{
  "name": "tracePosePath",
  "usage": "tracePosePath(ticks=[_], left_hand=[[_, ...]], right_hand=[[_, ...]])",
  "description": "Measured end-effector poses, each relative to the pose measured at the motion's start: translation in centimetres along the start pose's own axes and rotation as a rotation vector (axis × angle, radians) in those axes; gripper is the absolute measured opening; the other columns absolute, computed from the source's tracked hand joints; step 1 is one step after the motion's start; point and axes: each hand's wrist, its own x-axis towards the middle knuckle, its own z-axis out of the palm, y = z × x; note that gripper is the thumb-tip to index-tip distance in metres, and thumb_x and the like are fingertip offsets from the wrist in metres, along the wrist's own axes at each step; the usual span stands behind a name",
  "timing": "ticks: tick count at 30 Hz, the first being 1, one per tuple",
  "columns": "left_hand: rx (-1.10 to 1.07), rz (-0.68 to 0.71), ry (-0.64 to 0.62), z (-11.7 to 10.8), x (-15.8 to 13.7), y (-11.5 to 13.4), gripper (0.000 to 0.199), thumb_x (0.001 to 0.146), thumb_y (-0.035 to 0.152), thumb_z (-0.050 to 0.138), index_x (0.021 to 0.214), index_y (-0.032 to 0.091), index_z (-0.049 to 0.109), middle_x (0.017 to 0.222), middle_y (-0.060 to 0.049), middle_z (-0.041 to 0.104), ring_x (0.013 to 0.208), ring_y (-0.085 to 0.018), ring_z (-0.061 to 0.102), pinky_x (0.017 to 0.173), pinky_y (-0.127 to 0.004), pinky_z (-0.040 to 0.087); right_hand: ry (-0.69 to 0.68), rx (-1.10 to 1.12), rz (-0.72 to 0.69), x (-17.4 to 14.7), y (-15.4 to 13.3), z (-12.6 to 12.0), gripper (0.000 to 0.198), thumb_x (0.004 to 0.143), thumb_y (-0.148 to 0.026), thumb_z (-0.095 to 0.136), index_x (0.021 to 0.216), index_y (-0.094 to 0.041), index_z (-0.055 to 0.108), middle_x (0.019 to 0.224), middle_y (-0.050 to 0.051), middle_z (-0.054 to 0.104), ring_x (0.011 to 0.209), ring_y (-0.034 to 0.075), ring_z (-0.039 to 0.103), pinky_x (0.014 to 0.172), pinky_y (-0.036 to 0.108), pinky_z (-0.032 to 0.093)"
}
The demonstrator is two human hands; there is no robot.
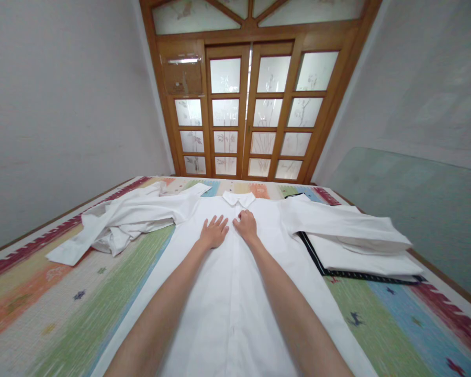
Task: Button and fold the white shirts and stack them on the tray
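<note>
A white long-sleeved shirt (215,293) lies front up and spread out, its collar (238,199) at the far end and its sleeves out to both sides. My left hand (214,232) rests flat on the chest of the shirt, left of the front placket, fingers spread. Just below the collar, my right hand (246,225) is closed at the placket, thumb and fingers curled together on the shirt's cloth. What exactly lies between these fingertips is partly hidden.
Under the shirt is a patterned, striped cloth (113,298). A crumpled white garment (118,235) lies at the left, by the left sleeve. Folded white and black clothes (361,256) lie partly under the right sleeve. A glass panel (412,193) leans against the right wall; wooden doors (245,110) stand beyond.
</note>
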Motion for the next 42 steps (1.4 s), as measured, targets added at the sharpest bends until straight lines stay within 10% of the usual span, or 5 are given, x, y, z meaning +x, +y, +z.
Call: tracePosePath(ticks=[12, 24, 42], left_hand=[[-0.121, -0.005, 0.007, -0.5, 2.7, 0.6, 0.05, 0.099, 0.034, 0.027, 0.147, 0.03, 0.041, 0.16, -0.007, 0.029, 0.148, -0.032, 0.019, 0.114, -0.065, 0.015], [-0.301, -0.053, 0.293, 0.6, 6.4, 1.8, 0.026, 0.089, 0.024, 0.054, 0.105, 0.024, 0.073, 0.131, -0.009, 0.063, 0.124, -0.027, 0.053, 0.112, -0.051, 0.03], [-0.33, -0.036, 0.323, 0.9, 7.3, 2.1, 0.017, 0.086, 0.021, 0.057, 0.093, 0.022, 0.072, 0.104, -0.008, 0.068, 0.108, -0.025, 0.056, 0.093, -0.038, 0.041]], right_hand=[[0.055, -0.029, 0.027, -0.3, -0.5, -0.4, 0.023, 0.085, -0.033, 0.062, 0.089, -0.014, 0.071, 0.1, 0.015, 0.063, 0.103, 0.027, 0.05, 0.082, 0.034, 0.042], [0.02, -0.035, 0.066, 0.2, -0.1, 0.1, 0.021, 0.088, -0.02, 0.052, 0.088, -0.013, 0.073, 0.099, 0.014, 0.068, 0.102, 0.026, 0.053, 0.081, 0.034, 0.041], [0.046, 0.248, 0.144, 0.9, 2.0, 1.2, 0.025, 0.078, -0.008, 0.054, 0.081, -0.018, 0.077, 0.091, 0.008, 0.071, 0.092, 0.021, 0.058, 0.086, 0.03, 0.042]])
